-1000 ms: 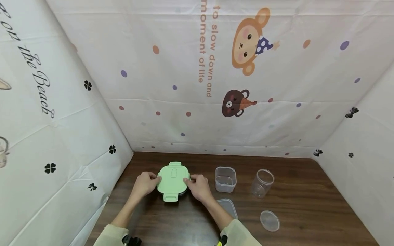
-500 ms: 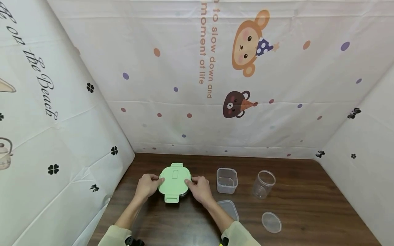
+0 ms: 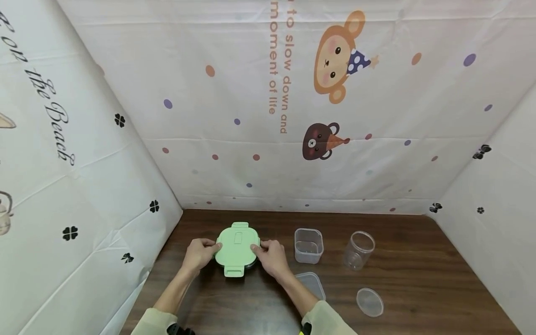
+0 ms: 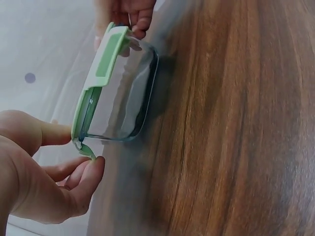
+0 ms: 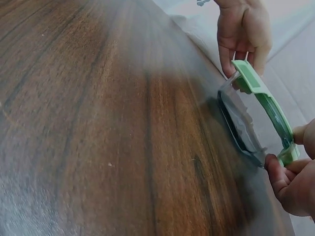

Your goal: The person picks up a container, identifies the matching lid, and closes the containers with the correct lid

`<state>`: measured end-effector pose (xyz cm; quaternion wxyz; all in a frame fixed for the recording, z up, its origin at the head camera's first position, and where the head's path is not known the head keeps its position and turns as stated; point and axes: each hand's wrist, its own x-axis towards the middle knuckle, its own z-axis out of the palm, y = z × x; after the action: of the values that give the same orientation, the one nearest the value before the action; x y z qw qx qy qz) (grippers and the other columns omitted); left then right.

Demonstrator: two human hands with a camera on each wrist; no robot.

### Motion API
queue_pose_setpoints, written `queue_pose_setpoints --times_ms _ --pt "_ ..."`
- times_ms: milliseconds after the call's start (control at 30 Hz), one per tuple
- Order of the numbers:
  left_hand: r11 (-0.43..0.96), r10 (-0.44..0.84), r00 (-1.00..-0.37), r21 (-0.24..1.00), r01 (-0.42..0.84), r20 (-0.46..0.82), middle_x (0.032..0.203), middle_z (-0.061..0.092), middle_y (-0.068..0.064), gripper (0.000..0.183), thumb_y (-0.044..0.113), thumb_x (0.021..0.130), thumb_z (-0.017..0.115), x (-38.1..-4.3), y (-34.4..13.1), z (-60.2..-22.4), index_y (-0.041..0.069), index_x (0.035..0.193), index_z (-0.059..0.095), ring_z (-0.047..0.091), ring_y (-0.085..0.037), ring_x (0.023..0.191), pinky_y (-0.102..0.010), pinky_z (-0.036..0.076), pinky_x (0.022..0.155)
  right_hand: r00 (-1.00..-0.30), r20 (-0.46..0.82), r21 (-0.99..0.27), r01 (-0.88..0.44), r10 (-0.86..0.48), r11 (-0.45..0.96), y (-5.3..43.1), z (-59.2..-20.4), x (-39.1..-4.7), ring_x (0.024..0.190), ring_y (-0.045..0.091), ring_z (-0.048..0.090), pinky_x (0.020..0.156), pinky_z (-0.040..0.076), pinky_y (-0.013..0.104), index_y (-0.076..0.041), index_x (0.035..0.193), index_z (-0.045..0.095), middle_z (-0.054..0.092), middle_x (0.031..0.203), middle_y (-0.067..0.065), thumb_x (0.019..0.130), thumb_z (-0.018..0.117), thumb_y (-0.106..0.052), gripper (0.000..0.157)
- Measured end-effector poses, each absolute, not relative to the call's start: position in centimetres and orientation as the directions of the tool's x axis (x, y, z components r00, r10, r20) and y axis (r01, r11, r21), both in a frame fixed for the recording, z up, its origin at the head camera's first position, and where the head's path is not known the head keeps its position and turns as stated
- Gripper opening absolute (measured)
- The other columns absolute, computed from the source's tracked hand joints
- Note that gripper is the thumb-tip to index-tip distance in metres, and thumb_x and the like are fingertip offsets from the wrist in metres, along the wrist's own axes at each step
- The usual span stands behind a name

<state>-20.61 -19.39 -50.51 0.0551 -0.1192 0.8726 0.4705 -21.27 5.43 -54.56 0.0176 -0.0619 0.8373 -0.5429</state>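
A clear glass food container [image 4: 140,98] with a pale green lid [image 3: 235,249] stands at the left of the table. The lid lies on top of it, its front latch flap [image 3: 234,271] facing me. At the left side, my left hand [image 3: 198,253] has its thumb on the lid's edge and its fingertips at a small side flap [image 4: 87,151], which angles outward. My right hand [image 3: 272,256] grips the opposite edge, thumb on top, with fingers around the right side flap [image 5: 288,156]. The fingertips under the lid are hidden in the head view.
To the right stand an uncovered square plastic container [image 3: 308,257] and an uncovered clear round jar [image 3: 356,258]. Nearer me lie a square lid [image 3: 311,283], partly behind my right forearm, and a round lid [image 3: 370,302]. Printed white cloth [image 3: 251,93] walls the dark wooden table [image 3: 427,274].
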Motion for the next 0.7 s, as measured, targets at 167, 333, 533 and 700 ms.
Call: queue_pose_setpoints --times_ms 167,333,533,700 --pt "0.456 -0.137 -0.968 0.855 -0.248 -0.208 0.120 0.069 -0.023 0.047 0.030 0.101 0.073 -20.8 -19.8 -51.1 -0.010 0.125 0.069 0.070 -0.028 0.097 -0.043 0.059 0.083 -0.994 0.069 -0.904 -0.097 -0.082 0.417 5.4 -54.5 -21.2 0.075 0.013 0.058 0.071 0.053 0.033 0.004 0.119 0.078 0.073 0.088 0.006 0.099 0.077 -0.032 0.041" --pt "0.324 -0.105 -0.967 0.912 -0.252 -0.230 0.120 0.068 -0.020 0.049 0.033 0.100 0.076 -20.7 -20.8 -52.1 -0.006 0.128 0.066 0.070 -0.025 0.100 -0.043 0.061 0.091 -1.000 0.012 -0.953 -0.018 -0.021 0.303 4.8 -54.5 -20.7 0.071 0.014 0.061 0.066 0.052 0.030 0.003 0.120 0.075 0.066 0.083 0.003 0.098 0.079 -0.032 0.042" --pt "0.159 -0.030 -0.963 0.950 -0.270 -0.269 0.129 0.065 -0.020 0.056 0.028 0.104 0.072 -20.9 -21.4 -52.6 -0.007 0.143 0.053 0.067 -0.024 0.112 -0.040 0.061 0.093 -0.997 -0.070 -0.986 0.071 0.015 0.148 4.2 -54.7 -20.5 0.077 0.023 0.070 0.071 0.061 0.038 0.004 0.125 0.068 0.068 0.091 0.010 0.096 0.082 -0.028 0.045" --pt "0.071 -0.023 -0.950 0.947 -0.313 -0.312 0.125 0.063 -0.017 0.053 0.024 0.105 0.071 -21.1 -21.3 -52.7 -0.007 0.143 0.051 0.067 -0.020 0.106 -0.036 0.061 0.090 -0.997 -0.080 -0.990 0.080 0.005 0.116 4.4 -54.8 -20.6 0.077 0.023 0.069 0.074 0.062 0.042 0.006 0.124 0.066 0.067 0.092 0.011 0.096 0.082 -0.024 0.045"
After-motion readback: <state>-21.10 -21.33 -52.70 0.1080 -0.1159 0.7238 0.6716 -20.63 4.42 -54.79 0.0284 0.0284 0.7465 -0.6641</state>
